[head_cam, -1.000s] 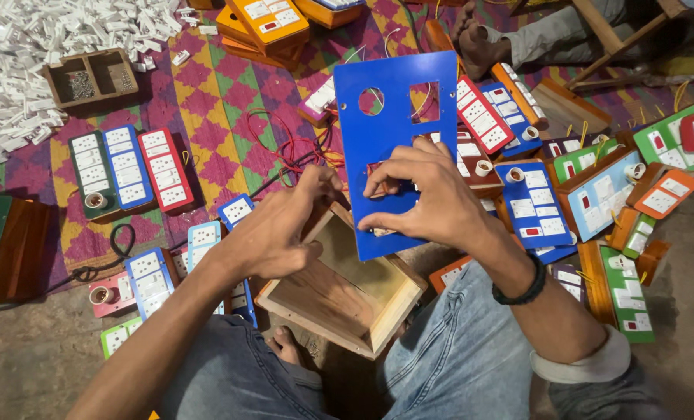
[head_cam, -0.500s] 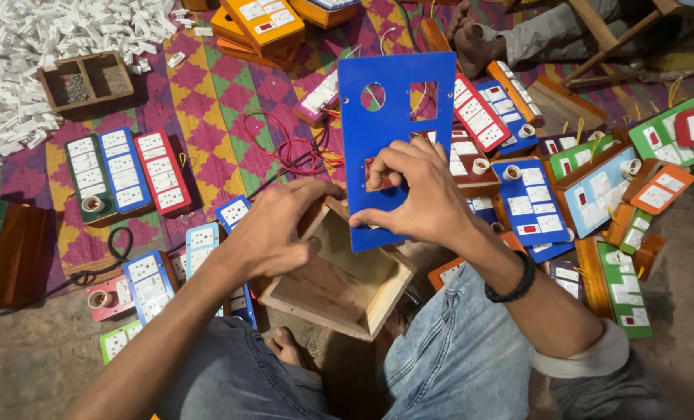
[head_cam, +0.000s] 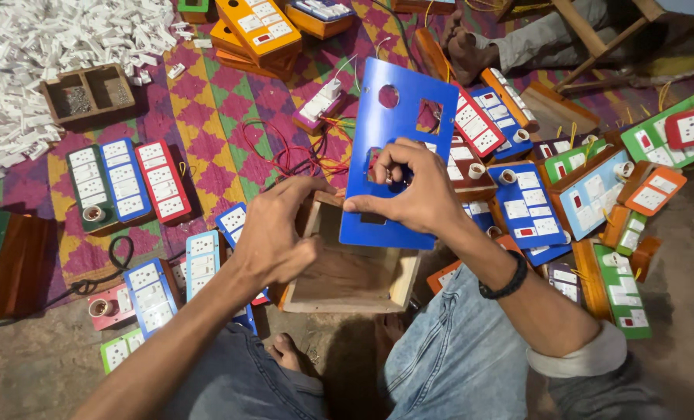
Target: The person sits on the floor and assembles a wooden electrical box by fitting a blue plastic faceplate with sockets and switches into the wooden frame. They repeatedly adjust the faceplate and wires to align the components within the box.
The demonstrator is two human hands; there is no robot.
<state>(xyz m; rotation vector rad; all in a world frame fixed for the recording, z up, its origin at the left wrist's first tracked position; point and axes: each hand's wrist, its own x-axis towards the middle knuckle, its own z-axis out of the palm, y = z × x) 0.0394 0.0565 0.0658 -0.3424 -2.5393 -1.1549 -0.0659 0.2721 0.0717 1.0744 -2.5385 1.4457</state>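
- Blue plastic panel (head_cam: 386, 148), with a round hole and square cut-outs, is being held tilted above an open wooden box (head_cam: 355, 268); its lower edge is sitting just over the box's far rim.
- Right hand (head_cam: 409, 190) is gripping the panel, fingers curled through one cut-out and thumb pressing on the front face; a black band is showing at the wrist.
- Left hand (head_cam: 273, 233) is closing over the box's left wall, fingers wrapped over the rim, steadying it.
- Box is resting between the person's knees, above a bare foot (head_cam: 289, 354); jeans are visible on both legs.
- Finished switch boards (head_cam: 125, 183) in green, blue and red are lying on the patterned mat (head_cam: 207, 117) to the left; more are lying to the right.
- White switch parts (head_cam: 43, 47) are piled at upper left, beside a small wooden tray (head_cam: 90, 93).
- Red wires (head_cam: 285, 152) are lying loose behind the box.
- Another person's foot (head_cam: 467, 50) is showing at the top.
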